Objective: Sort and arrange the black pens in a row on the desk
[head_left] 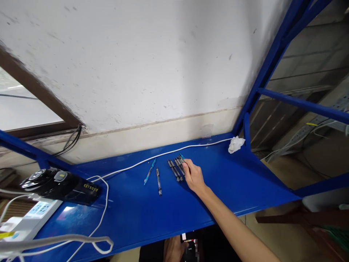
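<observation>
My right hand (194, 175) reaches over the blue table, fingers pinched together on a pen at the right end of a row. Several grey-and-black pens (172, 170) lie side by side there, and a blue pen tip (181, 156) shows just beyond my fingers. To the left of the row, a single grey-and-black pen (159, 181) and a light-blue pen (150, 171) lie apart. Below the table's front edge is my left hand (173, 249), beside a dark object (190, 249) with small white and red marks. Its fingers are mostly hidden.
A black bottle (73, 187) lies at the left, next to a white power strip (40, 214) and loops of white cable (105, 203). Another white cable run (163, 154) crosses the table's back to a crumpled tissue (236, 144). Blue frame posts (259, 80) rise at the right.
</observation>
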### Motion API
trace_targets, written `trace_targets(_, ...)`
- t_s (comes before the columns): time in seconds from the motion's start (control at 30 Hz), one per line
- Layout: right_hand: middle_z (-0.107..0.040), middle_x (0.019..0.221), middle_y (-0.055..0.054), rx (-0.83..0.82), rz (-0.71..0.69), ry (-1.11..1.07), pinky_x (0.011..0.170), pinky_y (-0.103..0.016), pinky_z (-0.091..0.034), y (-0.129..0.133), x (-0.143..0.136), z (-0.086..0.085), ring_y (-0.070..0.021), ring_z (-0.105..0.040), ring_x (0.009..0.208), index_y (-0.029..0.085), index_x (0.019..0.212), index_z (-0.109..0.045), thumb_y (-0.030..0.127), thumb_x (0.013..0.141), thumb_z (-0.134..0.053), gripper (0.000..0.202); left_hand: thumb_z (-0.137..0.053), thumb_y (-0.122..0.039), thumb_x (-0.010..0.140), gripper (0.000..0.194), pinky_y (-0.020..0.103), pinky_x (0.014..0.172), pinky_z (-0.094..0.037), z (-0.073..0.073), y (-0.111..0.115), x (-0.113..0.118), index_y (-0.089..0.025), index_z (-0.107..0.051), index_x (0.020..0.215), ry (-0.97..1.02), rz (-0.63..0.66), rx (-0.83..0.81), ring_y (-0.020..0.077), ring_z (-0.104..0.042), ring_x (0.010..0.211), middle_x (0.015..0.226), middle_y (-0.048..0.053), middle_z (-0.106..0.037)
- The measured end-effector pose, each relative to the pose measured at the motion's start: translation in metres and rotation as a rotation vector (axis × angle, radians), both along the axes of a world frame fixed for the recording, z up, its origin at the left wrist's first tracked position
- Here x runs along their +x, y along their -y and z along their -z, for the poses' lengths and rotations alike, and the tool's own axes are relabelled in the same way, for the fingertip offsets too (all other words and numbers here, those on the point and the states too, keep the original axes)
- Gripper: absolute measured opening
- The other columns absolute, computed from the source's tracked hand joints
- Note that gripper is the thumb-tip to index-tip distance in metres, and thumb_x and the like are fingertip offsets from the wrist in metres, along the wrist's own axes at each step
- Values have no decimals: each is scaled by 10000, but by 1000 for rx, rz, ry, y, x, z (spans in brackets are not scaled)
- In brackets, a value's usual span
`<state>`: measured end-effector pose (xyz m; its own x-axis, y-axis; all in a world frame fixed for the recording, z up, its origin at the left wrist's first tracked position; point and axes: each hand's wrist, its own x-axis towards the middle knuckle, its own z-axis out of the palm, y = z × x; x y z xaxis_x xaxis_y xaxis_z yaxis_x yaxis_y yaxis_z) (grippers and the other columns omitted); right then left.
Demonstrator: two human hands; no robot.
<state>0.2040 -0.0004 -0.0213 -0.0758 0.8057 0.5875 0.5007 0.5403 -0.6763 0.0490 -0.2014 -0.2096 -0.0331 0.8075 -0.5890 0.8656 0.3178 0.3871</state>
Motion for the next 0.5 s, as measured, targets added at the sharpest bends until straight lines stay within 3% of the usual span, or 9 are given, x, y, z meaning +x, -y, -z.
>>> trace_targets(0.23, -655, 723, -1, -32, 2, 7, 608, -277, -369, 0, 0, -2, -170, -605, 587, 213, 1110, -642, 389, 1155, -350, 344, -552, -156, 967, 403, 374, 1272, -353, 10, -10, -3, -253, -790, 1278, 6, -48, 84, 301, -612, 1423, 1406, 102, -750)
trace_targets(0.4, -659, 716, 11, -29, -23, -13, 589, -264, -391, -1, -2, -2, -160, -583, 556, 207, 1142, -634, 457, 1113, -495, 287, -573, -154, 919, 437, 396, 1310, -305, 15, -10, -7, -183, -776, 1305, 77, -140, 141, 322, -541, 1499, 1454, 128, -719)
trace_targets(0.5, -646, 715, 15, -15, -25, -54, 573, -265, -377, -1, -2, -1, -145, -545, 533, 214, 1107, -635, 421, 1131, -459, 272, -568, -165, 906, 414, 393, 1314, -296, 11, -9, -8, -188, -794, 1252, 163, -184, 173, 310, -542, 1498, 1395, 122, -754)
